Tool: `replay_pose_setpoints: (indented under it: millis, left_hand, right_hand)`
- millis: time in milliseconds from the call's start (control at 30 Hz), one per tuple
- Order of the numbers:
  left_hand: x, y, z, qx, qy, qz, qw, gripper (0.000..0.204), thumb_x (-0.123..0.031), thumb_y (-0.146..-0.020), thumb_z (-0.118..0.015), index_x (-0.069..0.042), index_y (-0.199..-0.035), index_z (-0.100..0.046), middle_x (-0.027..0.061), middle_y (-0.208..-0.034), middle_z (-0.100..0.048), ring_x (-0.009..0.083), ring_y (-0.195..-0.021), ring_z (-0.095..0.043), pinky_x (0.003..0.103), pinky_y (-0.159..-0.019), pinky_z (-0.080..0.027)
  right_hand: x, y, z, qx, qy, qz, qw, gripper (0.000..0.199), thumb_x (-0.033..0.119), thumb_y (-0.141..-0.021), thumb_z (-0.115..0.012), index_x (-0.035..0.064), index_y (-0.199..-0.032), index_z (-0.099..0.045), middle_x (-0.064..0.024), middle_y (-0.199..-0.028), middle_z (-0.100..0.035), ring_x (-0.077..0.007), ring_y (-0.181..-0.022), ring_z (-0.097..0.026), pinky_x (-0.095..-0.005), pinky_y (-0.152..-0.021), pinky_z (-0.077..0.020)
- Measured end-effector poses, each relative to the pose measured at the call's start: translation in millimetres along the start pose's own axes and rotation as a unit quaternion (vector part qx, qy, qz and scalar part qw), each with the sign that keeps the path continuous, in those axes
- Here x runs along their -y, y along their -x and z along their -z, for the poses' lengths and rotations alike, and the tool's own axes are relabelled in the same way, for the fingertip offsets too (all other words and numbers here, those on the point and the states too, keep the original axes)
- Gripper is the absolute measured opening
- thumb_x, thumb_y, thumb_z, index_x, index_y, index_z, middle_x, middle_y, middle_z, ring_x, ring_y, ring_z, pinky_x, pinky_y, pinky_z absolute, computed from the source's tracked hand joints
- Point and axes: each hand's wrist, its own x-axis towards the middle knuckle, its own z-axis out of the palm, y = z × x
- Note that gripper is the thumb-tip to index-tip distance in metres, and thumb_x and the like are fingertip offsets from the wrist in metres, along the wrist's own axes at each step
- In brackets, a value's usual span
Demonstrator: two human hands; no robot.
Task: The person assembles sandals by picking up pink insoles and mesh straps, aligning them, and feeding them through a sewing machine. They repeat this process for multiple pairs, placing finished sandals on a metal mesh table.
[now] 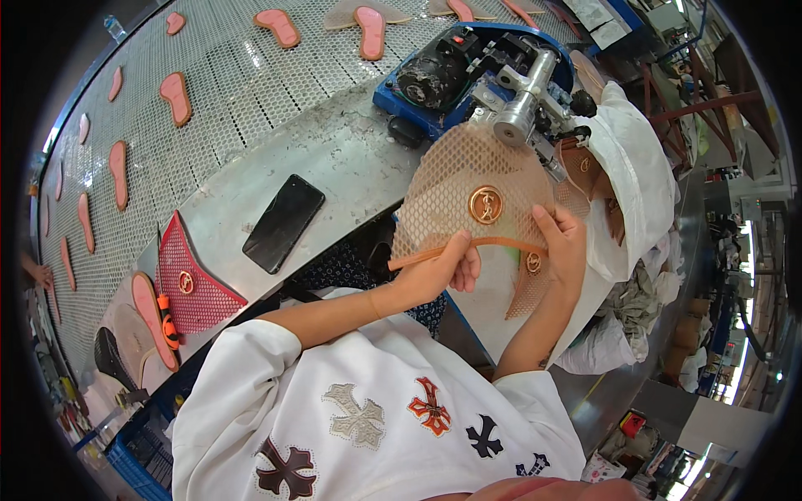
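Observation:
Between my hands a tan mesh shoe upper piece (443, 184) is stretched out, with a round gold emblem (485, 204) near its middle and an orange-brown binding along its near edge. My left hand (447, 267) pinches that bound edge with the thumb on top. At the right end of the edge, my right hand (561, 238) grips the mesh between thumb and fingers. The far side of the piece lies up against a blue machine (468, 75) with a metal cylinder head (514, 125). Below my right hand, another tan mesh piece (520, 292) with a gold emblem hangs down.
A black phone (284, 224) lies on the metal table left of my hands. Further left are a red mesh piece (196, 280) and an orange-handled tool (170, 324). Pink insoles (175, 98) dot the mesh conveyor. A white sack (635, 175) holding brown pieces stands right.

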Motion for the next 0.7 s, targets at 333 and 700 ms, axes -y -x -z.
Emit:
replay_pose_setpoints:
  millis: [333,700]
  left_hand:
    - [4.2,-1.8,-15.7,-0.037,0.173,-0.014,0.984,0.061,-0.048,-0.104,-0.019,-0.009,-0.071,-0.052,0.0069,-0.058,-0.058,0.012,-0.049,-0.05,0.025,-0.051,-0.042]
    - [-8.9,13.6,42.9,-0.21,0.182,-0.07,0.958,0.054,-0.043,-0.101,-0.028,-0.004,-0.083,-0.06,0.0115,-0.073,-0.064,0.0189,-0.066,-0.059,0.028,-0.061,-0.047]
  right_hand:
    - [3.8,-0.8,-10.3,0.025,-0.031,0.027,0.999,0.028,0.022,-0.095,-0.062,-0.0034,-0.085,-0.067,-0.0086,-0.073,-0.068,-0.0099,-0.06,-0.057,-0.0221,-0.057,-0.0445]
    - [-84.2,9.1,-92.4,0.124,-0.061,-0.059,0.989,0.026,0.021,-0.097,-0.059,-0.0002,-0.085,-0.067,-0.0033,-0.068,-0.066,-0.0057,-0.055,-0.052,-0.0204,-0.051,-0.0401]
